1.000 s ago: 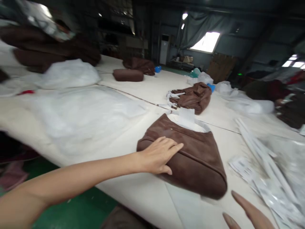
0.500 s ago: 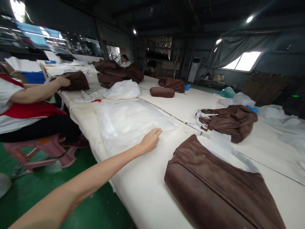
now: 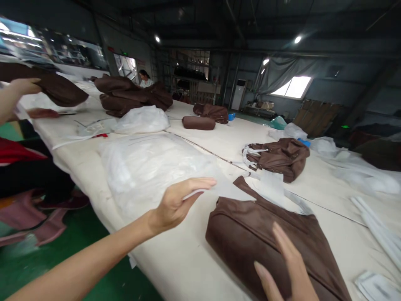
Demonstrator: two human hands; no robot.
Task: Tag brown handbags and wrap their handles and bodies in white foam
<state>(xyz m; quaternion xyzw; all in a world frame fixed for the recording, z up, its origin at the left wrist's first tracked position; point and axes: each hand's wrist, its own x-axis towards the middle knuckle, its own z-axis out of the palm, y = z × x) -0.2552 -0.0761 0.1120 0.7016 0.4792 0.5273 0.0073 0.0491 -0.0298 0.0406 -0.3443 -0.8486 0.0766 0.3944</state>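
A thin white sheet [image 3: 230, 188] is pinched between the thumb and fingers of my left hand [image 3: 178, 200], above the table at the centre. It reaches right to the opening of a large brown bag [image 3: 239, 234] lying on its side. Over the front of that bag is my right hand [image 3: 290, 267], its fingers apart and nothing in them; whether it touches the leather cannot be made out. A pile of clear plastic wrapping [image 3: 147, 163] lies just beyond my left hand.
The white table [image 3: 175, 255] holds a second brown bag [image 3: 282, 156], a brown roll-shaped piece [image 3: 199, 123] and stacked brown bags [image 3: 125, 96]. At the left, a co-worker's hand [image 3: 26, 86] holds a brown item. Plastic wrapping [image 3: 360, 169] lies at right.
My right hand has come into view over the large bag. My left hand has moved nearer, with the white sheet now visible in it. The co-worker's brown item is raised. The view has shifted right.
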